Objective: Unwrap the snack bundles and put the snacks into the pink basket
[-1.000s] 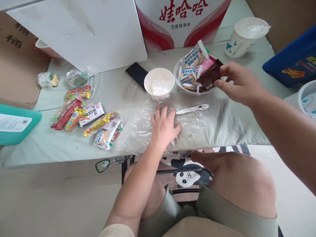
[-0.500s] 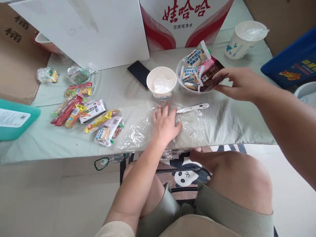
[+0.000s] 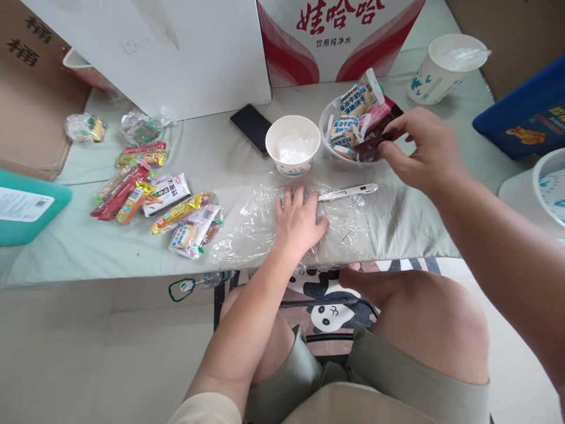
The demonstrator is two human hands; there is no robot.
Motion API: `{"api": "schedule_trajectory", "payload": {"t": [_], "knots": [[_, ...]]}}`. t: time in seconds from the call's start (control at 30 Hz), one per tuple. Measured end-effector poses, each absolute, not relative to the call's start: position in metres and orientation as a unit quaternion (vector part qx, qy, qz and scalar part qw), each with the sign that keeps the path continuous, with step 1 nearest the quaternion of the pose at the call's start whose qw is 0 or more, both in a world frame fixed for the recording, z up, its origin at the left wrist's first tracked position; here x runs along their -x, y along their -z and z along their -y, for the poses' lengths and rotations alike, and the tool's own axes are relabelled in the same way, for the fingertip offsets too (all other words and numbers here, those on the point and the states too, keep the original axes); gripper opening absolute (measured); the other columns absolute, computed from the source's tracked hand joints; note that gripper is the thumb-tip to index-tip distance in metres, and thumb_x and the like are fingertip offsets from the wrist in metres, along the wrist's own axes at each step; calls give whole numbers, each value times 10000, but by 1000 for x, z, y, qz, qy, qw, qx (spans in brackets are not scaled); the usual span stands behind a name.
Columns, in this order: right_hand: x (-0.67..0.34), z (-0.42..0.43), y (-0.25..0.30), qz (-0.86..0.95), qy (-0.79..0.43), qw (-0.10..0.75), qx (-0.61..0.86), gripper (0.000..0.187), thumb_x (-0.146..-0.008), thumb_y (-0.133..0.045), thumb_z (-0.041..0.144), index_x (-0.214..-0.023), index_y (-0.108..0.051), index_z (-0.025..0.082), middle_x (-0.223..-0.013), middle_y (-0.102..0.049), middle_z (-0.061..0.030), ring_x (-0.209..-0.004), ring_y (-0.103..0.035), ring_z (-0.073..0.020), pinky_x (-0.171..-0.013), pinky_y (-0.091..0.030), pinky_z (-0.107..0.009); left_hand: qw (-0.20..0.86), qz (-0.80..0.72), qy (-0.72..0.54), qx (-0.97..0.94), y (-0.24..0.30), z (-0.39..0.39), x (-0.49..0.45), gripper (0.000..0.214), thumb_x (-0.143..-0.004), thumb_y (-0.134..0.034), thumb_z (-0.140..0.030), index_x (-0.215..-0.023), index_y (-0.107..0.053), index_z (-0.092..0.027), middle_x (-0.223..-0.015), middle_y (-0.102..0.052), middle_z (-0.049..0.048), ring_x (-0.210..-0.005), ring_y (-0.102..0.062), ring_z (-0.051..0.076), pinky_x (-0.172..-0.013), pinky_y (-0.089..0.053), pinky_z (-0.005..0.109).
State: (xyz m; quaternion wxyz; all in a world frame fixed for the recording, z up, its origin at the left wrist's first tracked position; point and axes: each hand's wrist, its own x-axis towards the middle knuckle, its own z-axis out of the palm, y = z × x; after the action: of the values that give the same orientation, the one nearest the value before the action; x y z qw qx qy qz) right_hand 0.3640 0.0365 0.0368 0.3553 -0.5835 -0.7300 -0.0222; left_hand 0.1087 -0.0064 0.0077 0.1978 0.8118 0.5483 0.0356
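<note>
My right hand [image 3: 426,147] pinches a dark brown snack packet [image 3: 368,145] at the right side of a clear plastic bowl [image 3: 324,123]. Several blue-and-white biscuit packets [image 3: 353,100] and a pink-and-brown packet [image 3: 383,115] fill that bowl. Fingers spread, my left hand [image 3: 300,224] lies flat on a crumpled sheet of clear plastic film [image 3: 251,227] near the table's front edge. A slim white utility knife [image 3: 351,192] rests on the film, close to the left fingertips. Just beyond them stands a paper cup [image 3: 293,169] with clear plastic inside.
Assorted snack packets [image 3: 168,203] lie on the left of the cloth-covered table [image 3: 220,159]. A black phone [image 3: 251,128] is beside the cup. White boxes [image 3: 212,59] stand behind. Another paper cup [image 3: 436,76], a blue container [image 3: 525,112] and a white tub [image 3: 521,191] are at right.
My right hand has shifted slightly, and the brown packet it pinches now sits lower against the bowl's contents. My left hand stays flat on the film. The view has shifted a little.
</note>
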Motion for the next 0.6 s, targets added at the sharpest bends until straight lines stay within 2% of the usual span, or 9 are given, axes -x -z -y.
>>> {"api": "schedule_trajectory", "payload": {"t": [0.1, 0.2, 0.27, 0.33, 0.4, 0.5, 0.6], "knots": [[-363, -32, -39, 731, 18, 344, 590, 222, -800, -660, 249, -1020, -677, 216, -956, -730, -75, -895, -695, -238, -834, -587, -439, 198, -555, -37, -807, -7, 6, -110, 549, -956, -591, -347, -1485, -567, -203, -1694, -401, 139, -1620, -251, 426, -1309, -246, 656], [-352, 1, -41, 703, 70, 381, 596, 363, -824, -670, 269, -1182, -634, 224, -1107, -715, -101, -1027, -698, -297, -876, -575, -515, 196, -564, -44, -801, -5, 7, -109, 564, -958, -587, -357, -1503, -550, -219, -1707, -378, 140, -1623, -248, 426, -1310, -243, 658], [-334, 38, -36, 688, 104, 414, 587, 252, -863, -651, 254, -1114, -626, 257, -987, -709, -82, -916, -702, -288, -758, -568, -472, 195, -572, -52, -795, -4, 6, -108, 570, -963, -577, -368, -1515, -540, -227, -1716, -364, 144, -1620, -245, 446, -1302, -231, 687], [-310, 79, -24, 726, 59, 415, 545, 232, -878, -657, 256, -1100, -605, 298, -916, -704, -57, -823, -696, -273, -685, -557, -447, 195, -588, -56, -783, -2, 5, -106, 581, -963, -576, -383, -1520, -534, -227, -1724, -350, 151, -1616, -245, 466, -1288, -217, 726], [-288, 111, -7, 798, -13, 337, 499, 248, -907, -668, 249, -1135, -598, 318, -1003, -746, -55, -929, -727, -280, -756, -569, -456, 192, -603, -58, -772, 0, 4, -105, 591, -962, -581, -400, -1526, -526, -231, -1729, -342, 149, -1614, -244, 472, -1275, -216, 749], [-268, 130, 15, 848, -62, 213, 481, 289, -944, -652, 331, -1230, -631, 298, -1317, -740, -77, -1280, -657, -347, -1014, -509, -545, 180, -612, -73, -767, 1, 3, -102, 582, -973, -572, -414, -1530, -514, -255, -1732, -347, 120, -1617, -251, 453, -1275, -231, 737], [-265, 127, 27, 840, -71, 173, 510, 298, -969, -617, 390, -1239, -669, 276, -1419, -700, -77, -1387, -589, -370, -1132, -421, -586, 167, -608, -103, -769, -3, 4, -93, 564, -986, -555, -394, -1533, -507, -263, -1721, -374, 102, -1623, -264, 409, -1302, -236, 680]]}}
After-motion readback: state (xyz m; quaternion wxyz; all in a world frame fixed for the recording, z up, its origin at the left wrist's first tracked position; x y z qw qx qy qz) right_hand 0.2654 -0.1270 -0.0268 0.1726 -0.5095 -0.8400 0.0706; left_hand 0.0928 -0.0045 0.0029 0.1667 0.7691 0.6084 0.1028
